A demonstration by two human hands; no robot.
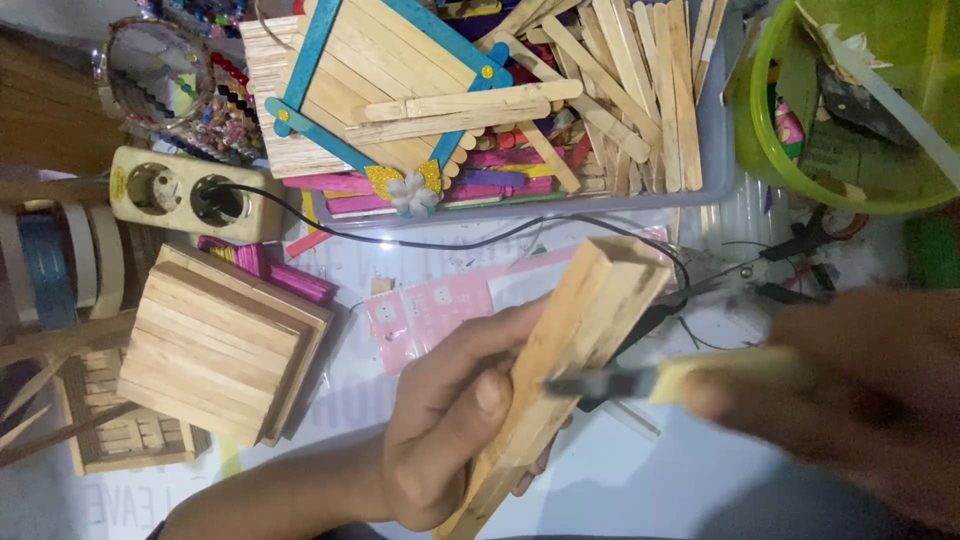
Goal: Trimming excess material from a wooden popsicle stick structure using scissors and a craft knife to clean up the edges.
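My left hand (450, 420) grips a long open box made of glued wooden craft sticks (585, 320), tilted from lower left to upper right. My right hand (860, 400), blurred with motion, holds a small cutter with a yellow handle and dark blade (640, 382); the blade tip touches the side of the stick box near my left thumb.
A flat square panel of craft sticks (220, 345) lies at the left. A tray (712, 150) of loose plain and coloured sticks sits behind. A power strip (190, 195), tape rolls (55, 265), a green bowl (770, 150), pliers (790, 270) and pink paper (440, 310) surround the work.
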